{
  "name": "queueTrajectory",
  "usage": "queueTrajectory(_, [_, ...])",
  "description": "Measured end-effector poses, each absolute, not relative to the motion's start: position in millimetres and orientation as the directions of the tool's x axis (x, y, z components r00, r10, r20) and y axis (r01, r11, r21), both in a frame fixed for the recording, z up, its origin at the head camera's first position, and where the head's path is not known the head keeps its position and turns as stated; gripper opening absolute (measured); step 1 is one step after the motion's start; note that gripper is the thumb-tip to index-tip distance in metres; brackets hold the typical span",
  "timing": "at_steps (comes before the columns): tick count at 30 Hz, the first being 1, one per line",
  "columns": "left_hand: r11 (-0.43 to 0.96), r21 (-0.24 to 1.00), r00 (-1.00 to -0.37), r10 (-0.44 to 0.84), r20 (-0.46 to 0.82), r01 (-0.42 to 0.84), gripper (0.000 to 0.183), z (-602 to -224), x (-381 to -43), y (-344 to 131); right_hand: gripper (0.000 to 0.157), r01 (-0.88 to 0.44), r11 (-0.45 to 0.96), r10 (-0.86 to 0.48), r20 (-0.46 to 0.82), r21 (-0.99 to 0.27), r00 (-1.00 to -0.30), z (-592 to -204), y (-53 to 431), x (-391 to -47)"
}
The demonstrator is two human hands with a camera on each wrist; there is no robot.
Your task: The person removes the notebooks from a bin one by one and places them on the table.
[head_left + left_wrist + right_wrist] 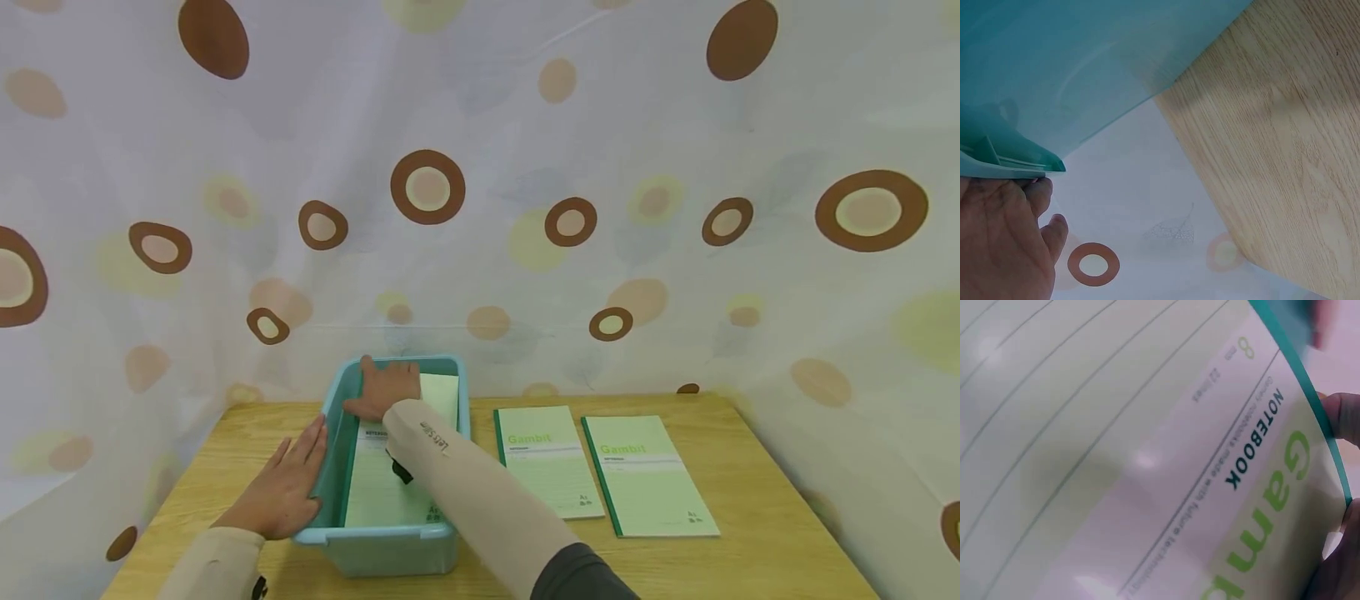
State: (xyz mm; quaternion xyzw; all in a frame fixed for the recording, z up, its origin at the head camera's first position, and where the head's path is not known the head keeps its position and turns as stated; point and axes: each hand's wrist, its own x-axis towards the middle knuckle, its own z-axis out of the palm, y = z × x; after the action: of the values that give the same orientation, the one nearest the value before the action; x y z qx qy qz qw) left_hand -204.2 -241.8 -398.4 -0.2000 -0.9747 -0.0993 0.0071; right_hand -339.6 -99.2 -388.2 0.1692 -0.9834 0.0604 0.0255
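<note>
A light blue plastic bin [393, 554] stands on the wooden table, with a pale green notebook [378, 487] inside it, green spine to the left. My right hand [384, 390] reaches into the bin and grips this notebook at its far end. In the right wrist view, fingertips [1342, 415] meet the green spine edge, and the "NOTEBOOK" print faces the camera. Against the bin's left side, my left hand [281, 487] rests with its fingers extended; the left wrist view shows the fingers [1038, 195] touching just under the rim. The right forearm covers part of the notebook.
Right of the bin, two more pale green Gambit notebooks, a nearer one [551, 462] and a farther-right one [648, 475], lie side by side on the wooden table [757, 500]. A white curtain [495, 275] with brown and green dots hangs behind the table.
</note>
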Motion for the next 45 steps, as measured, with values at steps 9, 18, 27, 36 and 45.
queueTrajectory(9, [0.91,0.208,-0.931,0.364,0.015,0.359,0.077,-398.6,-204.1,-239.8,0.054,-0.374,0.905,-0.339,0.189,-0.204,-0.922,-325.5,-83.6,-331.4])
queueTrajectory(18, [0.901,0.236,-0.93,0.367,0.037,0.365,0.081,-402.8,-205.3,-244.7,0.046,-0.434,0.853,-0.354,0.292,-0.29,-0.889,-260.4,-60.5,-308.8])
queueTrajectory(27, [0.899,0.191,-0.918,0.393,0.048,0.395,0.08,-404.1,-205.6,-247.8,0.045,-0.474,0.814,-0.36,0.35,-0.335,-0.865,-224.4,-31.8,-281.6])
queueTrajectory(36, [0.894,0.204,-0.916,0.398,0.045,0.399,0.079,-404.7,-206.6,-247.1,0.037,-0.503,0.807,-0.38,0.382,-0.308,-0.843,-224.8,6.0,-262.5])
queueTrajectory(45, [0.899,0.193,-0.92,0.388,0.059,0.392,0.079,-402.7,-204.7,-242.4,0.033,-0.48,0.829,-0.365,0.372,-0.288,-0.853,-247.5,51.9,-257.8])
